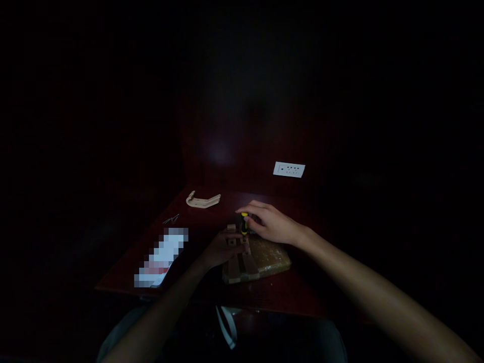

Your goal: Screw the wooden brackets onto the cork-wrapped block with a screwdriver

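Note:
My right hand [270, 222] has its fingers closed around the handle of a short yellow-and-black screwdriver [244, 225], which stands upright, tip down. Under it lies a pale wooden strip [247, 262], with a second wooden strip [233, 267] alongside; small dark holes show in them. My left hand [223, 249] grips the strip near the screwdriver's tip, finger on the far side and thumb on the near side. Whether a screw sits under the tip is too dark to tell. Both strips lie over a brown, shiny, wrapped-looking block [274, 257] on the table.
On the dark red table [260, 301], a curved wooden piece [204, 202] lies at the back left. Several thin screws or nails [172, 219] lie nearer. A blurred phone-like slab [162, 259] is at the left. A white socket plate [289, 169] is behind. A pale strap [227, 327] hangs below the front edge.

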`<state>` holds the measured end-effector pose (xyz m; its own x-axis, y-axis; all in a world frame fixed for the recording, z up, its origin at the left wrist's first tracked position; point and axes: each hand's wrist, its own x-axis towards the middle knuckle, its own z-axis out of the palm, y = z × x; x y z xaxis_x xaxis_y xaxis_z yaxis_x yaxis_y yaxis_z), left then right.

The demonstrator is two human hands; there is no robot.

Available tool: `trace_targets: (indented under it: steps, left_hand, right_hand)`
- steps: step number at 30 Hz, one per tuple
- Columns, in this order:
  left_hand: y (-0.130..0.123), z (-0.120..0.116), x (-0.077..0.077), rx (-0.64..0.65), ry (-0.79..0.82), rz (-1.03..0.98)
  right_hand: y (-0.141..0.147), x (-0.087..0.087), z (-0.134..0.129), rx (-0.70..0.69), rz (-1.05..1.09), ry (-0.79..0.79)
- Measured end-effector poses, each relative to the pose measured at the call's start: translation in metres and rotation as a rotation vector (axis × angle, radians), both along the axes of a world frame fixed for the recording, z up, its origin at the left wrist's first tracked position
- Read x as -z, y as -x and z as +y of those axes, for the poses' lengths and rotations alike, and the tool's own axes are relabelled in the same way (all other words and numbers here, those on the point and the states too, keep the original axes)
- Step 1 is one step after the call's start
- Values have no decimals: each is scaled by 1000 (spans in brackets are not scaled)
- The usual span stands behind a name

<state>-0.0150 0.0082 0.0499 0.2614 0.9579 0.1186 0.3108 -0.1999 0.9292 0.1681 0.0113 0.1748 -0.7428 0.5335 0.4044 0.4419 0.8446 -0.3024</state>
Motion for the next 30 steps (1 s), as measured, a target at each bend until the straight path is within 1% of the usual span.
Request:
trace_targets:
  steps: [6,10,12,15,20,23,26,30]
  left_hand:
    - [1,0,-1,40,-32,5]
    - [0,1,1,18,-38,0]
    - [-1,1,2,5,-28,-15]
    - [-2,0,1,19,-25,-41]
    - [-1,0,-3,49,-19,-50]
    - [-1,1,-4,72,-32,-48]
    - [-1,1,-5,76,-25,-68]
    - [-1,-2,-1,27,35,-73]
  right_hand:
    - [-2,-1,0,-6,-5,6]
    - [-3,2,2,5,15,19]
    - [-4,5,4,10,53,17]
    - [-5,11,6,28,115,30]
    - [-5,23,7,61,236,99]
    - [-2,27,9,65,278,134]
    - [1,25,13,44,257,156]
    - [-2,11,18,2,174,217]
